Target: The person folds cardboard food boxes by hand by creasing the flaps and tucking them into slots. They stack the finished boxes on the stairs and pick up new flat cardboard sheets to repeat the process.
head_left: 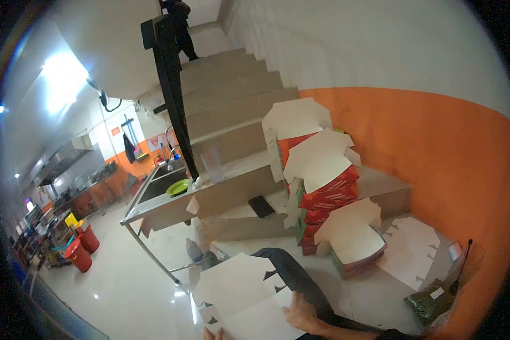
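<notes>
A flat white die-cut cardboard sheet lies across the person's lap, with slots and notches along both sides. My right hand grips its right edge, the fingers bent over the border. At the bottom edge of the view, only the fingers of my left hand show, bent at the sheet's lower left. To the right, an open box with a white lid stands on the floor. Behind it, red and white boxes are stacked on the steps. Another flat white sheet lies on the floor beside the wall.
Concrete stairs rise behind, with a black railing and a person's dark-clothed legs at the top. A phone rests on a step. A metal sink table holds a green plate. Red bins stand left; a plastic bag lies right.
</notes>
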The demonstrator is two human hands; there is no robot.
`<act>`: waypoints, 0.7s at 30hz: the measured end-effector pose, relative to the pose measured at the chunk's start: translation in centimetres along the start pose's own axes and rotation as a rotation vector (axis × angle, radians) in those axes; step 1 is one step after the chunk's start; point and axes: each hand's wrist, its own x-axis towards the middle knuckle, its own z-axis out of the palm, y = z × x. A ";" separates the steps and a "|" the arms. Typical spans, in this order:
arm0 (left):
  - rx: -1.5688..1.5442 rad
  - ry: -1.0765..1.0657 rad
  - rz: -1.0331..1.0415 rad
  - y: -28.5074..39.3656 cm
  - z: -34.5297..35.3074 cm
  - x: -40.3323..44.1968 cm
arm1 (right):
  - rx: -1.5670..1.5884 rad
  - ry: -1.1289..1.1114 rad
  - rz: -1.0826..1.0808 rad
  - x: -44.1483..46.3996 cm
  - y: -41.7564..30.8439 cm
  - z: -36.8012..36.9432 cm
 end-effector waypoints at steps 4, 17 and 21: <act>-0.039 -0.030 -0.061 4.6 -0.2 -1.8 | 0.145 -0.011 0.037 1.1 1.8 0.3; -0.027 -0.048 -0.221 7.1 -0.4 -2.6 | 0.375 -0.206 -0.100 2.6 2.0 -2.0; -0.205 -0.014 -0.189 6.2 -1.0 -1.3 | 0.387 -0.055 -0.177 3.0 2.7 -0.9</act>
